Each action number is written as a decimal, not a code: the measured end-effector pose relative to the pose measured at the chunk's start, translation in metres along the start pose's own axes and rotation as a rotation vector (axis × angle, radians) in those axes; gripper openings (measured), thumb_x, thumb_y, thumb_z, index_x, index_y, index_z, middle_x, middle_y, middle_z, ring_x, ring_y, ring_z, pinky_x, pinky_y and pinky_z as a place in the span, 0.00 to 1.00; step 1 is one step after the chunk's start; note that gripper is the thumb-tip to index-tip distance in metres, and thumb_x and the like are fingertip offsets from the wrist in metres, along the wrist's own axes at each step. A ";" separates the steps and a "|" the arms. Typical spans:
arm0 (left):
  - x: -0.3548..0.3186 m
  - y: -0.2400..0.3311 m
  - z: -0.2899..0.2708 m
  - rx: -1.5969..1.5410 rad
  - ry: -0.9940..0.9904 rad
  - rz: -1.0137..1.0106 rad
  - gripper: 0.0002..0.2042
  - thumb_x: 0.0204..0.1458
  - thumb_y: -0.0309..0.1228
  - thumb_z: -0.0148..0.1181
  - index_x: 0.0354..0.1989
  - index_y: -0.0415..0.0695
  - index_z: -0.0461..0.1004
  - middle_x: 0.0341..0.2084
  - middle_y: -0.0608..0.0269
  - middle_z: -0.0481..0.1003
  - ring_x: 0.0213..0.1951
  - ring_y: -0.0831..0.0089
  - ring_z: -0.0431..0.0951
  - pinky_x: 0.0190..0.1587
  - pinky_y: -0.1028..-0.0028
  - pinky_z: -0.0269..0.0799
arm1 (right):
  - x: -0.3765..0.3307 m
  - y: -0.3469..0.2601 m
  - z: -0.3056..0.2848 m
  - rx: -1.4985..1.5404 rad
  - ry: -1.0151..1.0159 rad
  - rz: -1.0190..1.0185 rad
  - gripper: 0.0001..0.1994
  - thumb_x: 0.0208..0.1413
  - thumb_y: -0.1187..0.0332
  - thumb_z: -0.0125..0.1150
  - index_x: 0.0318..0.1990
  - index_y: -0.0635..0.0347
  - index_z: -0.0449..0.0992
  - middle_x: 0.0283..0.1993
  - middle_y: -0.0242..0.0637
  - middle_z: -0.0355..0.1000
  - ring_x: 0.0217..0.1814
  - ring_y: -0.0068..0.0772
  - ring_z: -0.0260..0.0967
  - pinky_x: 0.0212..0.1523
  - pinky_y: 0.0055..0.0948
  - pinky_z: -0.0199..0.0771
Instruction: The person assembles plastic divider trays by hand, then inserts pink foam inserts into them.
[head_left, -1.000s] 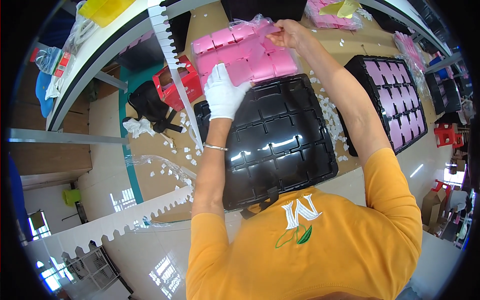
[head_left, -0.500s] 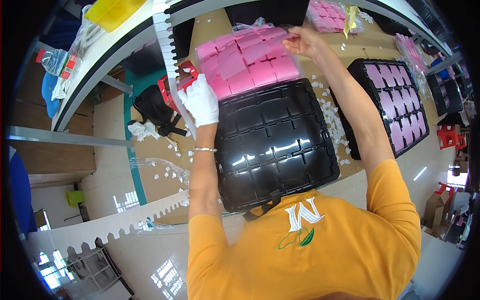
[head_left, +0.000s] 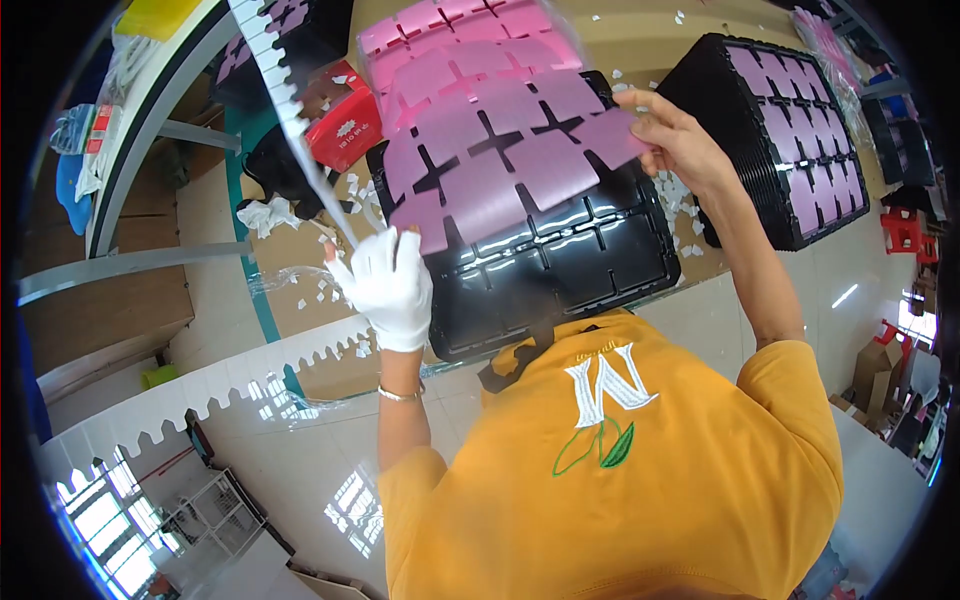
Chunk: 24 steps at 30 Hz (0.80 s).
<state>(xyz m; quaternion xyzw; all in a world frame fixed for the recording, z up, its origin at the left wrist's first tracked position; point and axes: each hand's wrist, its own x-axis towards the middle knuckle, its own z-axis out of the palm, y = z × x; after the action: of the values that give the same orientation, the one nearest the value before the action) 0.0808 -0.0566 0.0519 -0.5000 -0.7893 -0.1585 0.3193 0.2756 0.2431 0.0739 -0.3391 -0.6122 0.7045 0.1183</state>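
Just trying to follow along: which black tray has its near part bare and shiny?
The middle black tray, by the person's chest, below the pink sheet in the right hand; the right stack shows pink across its top.

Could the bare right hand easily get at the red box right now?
Probably not: the right hand holds the corner of a pink sheet, which spreads between it and the red box.

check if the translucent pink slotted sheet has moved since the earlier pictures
Yes: from the bright pink slotted stack, the sheet moved toward and partly over the glossy black plastic tray.
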 end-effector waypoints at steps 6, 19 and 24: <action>-0.048 0.018 -0.019 -0.052 -0.137 -0.013 0.15 0.35 0.20 0.61 0.33 0.52 0.74 0.31 0.68 0.71 0.36 0.68 0.73 0.63 0.48 0.50 | -0.053 0.035 0.006 -0.128 -0.018 0.065 0.17 0.56 0.72 0.50 0.53 0.50 0.72 0.24 0.22 0.62 0.22 0.11 0.62 0.24 0.13 0.64; -0.091 0.034 -0.026 -0.052 -0.247 -0.023 0.15 0.36 0.19 0.61 0.33 0.53 0.75 0.31 0.71 0.71 0.36 0.72 0.72 0.64 0.48 0.48 | -0.105 0.075 0.025 -0.474 0.155 0.119 0.19 0.57 0.71 0.50 0.57 0.53 0.65 0.25 0.33 0.63 0.24 0.24 0.64 0.29 0.26 0.69; -0.095 0.036 -0.025 -0.040 -0.249 -0.019 0.15 0.35 0.19 0.59 0.33 0.53 0.75 0.31 0.71 0.71 0.37 0.70 0.71 0.63 0.49 0.49 | -0.109 0.082 0.023 -0.692 0.198 0.038 0.19 0.56 0.68 0.49 0.57 0.53 0.65 0.32 0.45 0.72 0.31 0.41 0.71 0.37 0.37 0.71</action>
<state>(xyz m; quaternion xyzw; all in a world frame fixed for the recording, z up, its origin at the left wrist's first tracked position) 0.1499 -0.1198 0.0058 -0.5147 -0.8241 -0.1140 0.2072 0.3628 0.1435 0.0329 -0.4368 -0.7937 0.4212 0.0421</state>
